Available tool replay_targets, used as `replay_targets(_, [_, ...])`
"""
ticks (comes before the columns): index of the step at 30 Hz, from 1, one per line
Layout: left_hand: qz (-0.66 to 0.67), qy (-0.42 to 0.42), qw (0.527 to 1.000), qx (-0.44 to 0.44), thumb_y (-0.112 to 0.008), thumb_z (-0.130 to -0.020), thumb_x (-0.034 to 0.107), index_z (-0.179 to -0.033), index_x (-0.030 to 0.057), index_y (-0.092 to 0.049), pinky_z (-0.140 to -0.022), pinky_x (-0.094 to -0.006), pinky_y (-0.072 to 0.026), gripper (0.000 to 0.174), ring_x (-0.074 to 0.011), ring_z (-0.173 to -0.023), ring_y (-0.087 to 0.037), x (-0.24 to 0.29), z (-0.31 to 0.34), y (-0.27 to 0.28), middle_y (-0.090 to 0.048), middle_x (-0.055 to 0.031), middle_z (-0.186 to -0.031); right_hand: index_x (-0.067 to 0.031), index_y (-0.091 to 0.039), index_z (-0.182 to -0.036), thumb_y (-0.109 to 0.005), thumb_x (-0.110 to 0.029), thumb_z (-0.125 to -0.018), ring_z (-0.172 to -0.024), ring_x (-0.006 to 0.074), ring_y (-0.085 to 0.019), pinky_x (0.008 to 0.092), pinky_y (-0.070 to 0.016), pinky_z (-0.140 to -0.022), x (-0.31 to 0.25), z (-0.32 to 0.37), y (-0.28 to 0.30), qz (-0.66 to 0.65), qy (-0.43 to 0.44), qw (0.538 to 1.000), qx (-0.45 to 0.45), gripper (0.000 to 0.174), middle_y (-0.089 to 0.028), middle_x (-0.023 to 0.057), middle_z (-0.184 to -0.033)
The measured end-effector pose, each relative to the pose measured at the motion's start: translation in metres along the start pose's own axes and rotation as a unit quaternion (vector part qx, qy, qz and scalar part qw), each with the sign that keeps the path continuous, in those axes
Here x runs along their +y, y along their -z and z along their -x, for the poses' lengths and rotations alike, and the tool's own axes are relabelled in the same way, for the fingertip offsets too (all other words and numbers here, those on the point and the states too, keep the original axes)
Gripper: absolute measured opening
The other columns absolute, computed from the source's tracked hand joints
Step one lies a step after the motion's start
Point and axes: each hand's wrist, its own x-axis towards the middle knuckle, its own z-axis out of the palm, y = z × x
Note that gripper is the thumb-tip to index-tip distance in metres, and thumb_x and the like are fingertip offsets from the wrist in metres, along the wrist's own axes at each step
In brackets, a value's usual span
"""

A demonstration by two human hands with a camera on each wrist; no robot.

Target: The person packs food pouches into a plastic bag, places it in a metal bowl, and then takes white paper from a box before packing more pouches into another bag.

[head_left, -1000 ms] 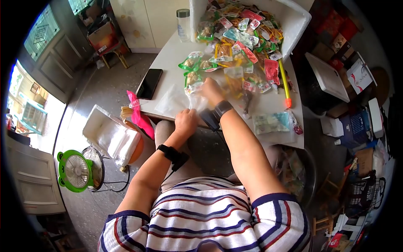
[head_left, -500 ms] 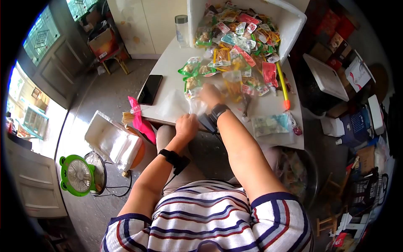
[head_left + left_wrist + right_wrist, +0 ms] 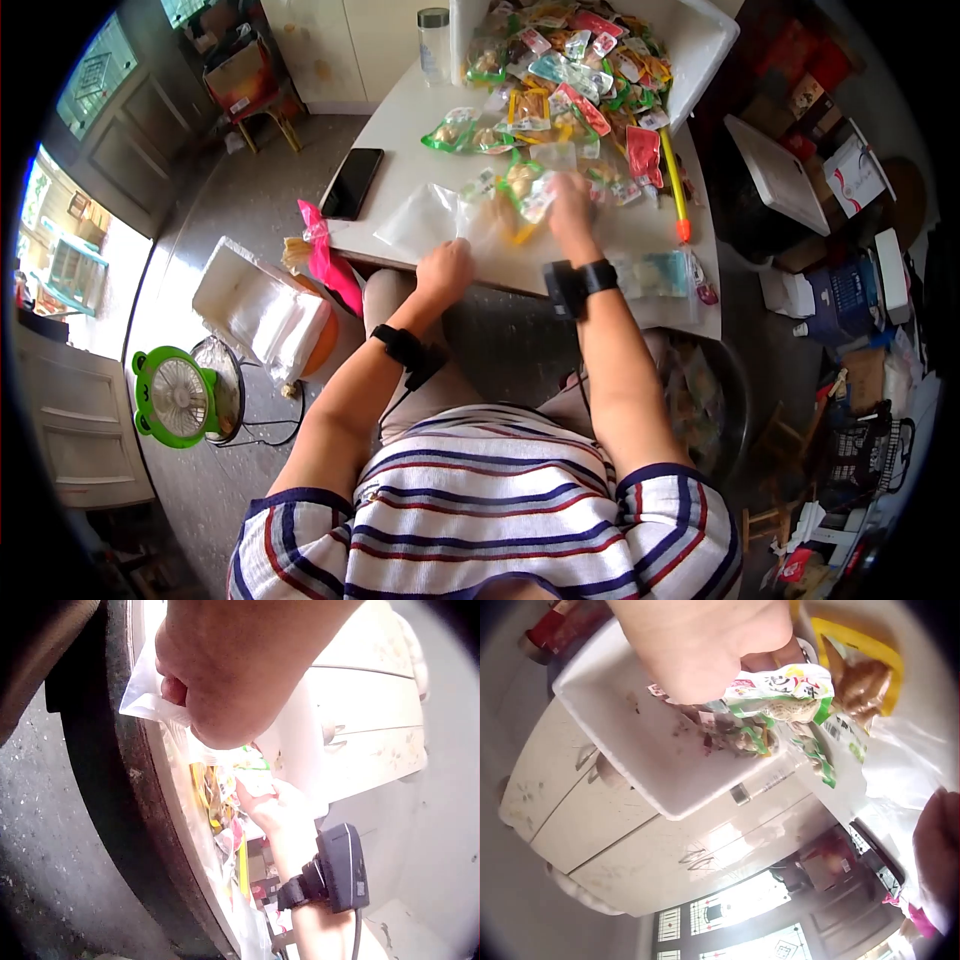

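Observation:
My left hand grips a clear plastic bag near the table's front edge; in the left wrist view the fingers curl round the bag. To its right, my right hand holds a green-edged snack packet, whose white printed label shows in the right wrist view, where the packet hangs from the fingers of my hand. A yellow-edged packet lies between the hands, partly covered by clear plastic.
A white foam box full of packets opens toward the table, with loose packets in front. A phone lies at the left, a jar behind. A yellow stick and a bagged bundle are at the right.
My right hand has moved right, away from the left hand, and a green-edged packet has come with it. The left hand still grips the clear bag, which now lies more spread out.

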Motion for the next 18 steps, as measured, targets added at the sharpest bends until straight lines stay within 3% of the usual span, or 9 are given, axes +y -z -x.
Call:
replay_targets(3, [0.022, -0.021, 1.0, -0.003, -0.042, -0.075, 0.019, -0.076, 0.0054, -0.047, -0.061, -0.0428, -0.0422, 0.014, -0.034, -0.07, -0.053, 0.002, -0.002, -0.008, -0.054, -0.0154, -0.074, -0.0014, -0.046, -0.079, -0.047, -0.009, -0.078, -0.061, 0.0146, -0.052, 0.027, -0.0441, -0.055, -0.015, 0.007, 0.033, -0.193, -0.051, 0.978, -0.062, 0.008, -0.051, 0.0062, -0.071])
replay_targets(6, [0.045, -0.019, 0.999, 0.002, -0.042, -0.074, 0.017, -0.076, 0.0046, -0.048, -0.061, -0.0416, -0.0416, 0.014, -0.034, -0.071, -0.053, 0.01, -0.004, -0.012, -0.054, -0.0161, -0.074, -0.0013, -0.046, -0.08, -0.047, -0.008, -0.079, -0.065, 0.0153, -0.052, 0.0289, -0.0448, -0.061, -0.039, 0.04, 0.052, -0.193, -0.09, 0.974, -0.078, 0.007, -0.052, 0.007, -0.074])
replay_targets(10, [0.094, -0.001, 0.995, 0.018, -0.044, -0.074, 0.015, -0.076, 0.0038, -0.051, -0.061, -0.0384, -0.0411, 0.014, -0.0337, -0.071, -0.052, 0.017, -0.004, -0.015, -0.054, -0.0162, -0.072, -0.0032, -0.046, -0.08, -0.049, -0.008, -0.079, -0.063, 0.012, -0.048, 0.0266, -0.0421, -0.059, -0.028, 0.081, 0.063, -0.16, -0.144, 0.973, -0.087, 0.005, -0.049, 0.0039, -0.07])
replay_targets(14, [0.099, 0.017, 0.995, -0.01, -0.042, -0.074, 0.016, -0.077, 0.003, -0.049, -0.066, -0.0422, -0.041, 0.015, -0.0348, -0.075, -0.052, 0.021, -0.001, -0.009, -0.054, -0.0182, -0.079, -0.0035, -0.046, -0.079, -0.048, -0.009, -0.079, -0.063, 0.0114, -0.047, 0.0259, -0.0417, -0.059, -0.003, 0.086, 0.07, -0.175, -0.167, 0.967, -0.08, 0.005, -0.048, 0.0036, -0.07])
replay_targets(18, [0.134, -0.018, 0.99, 0.046, -0.048, -0.072, 0.012, -0.076, 0.0029, -0.052, -0.063, -0.0372, -0.041, 0.011, -0.032, -0.073, -0.052, 0.012, 0.002, -0.019, -0.054, -0.0153, -0.076, -0.003, -0.046, -0.075, -0.049, -0.007, -0.076, -0.063, 0.0139, -0.048, 0.0276, -0.0414, -0.059, -0.012, 0.086, 0.06, -0.137, -0.208, 0.965, -0.086, 0.005, -0.046, 0.0048, -0.068])
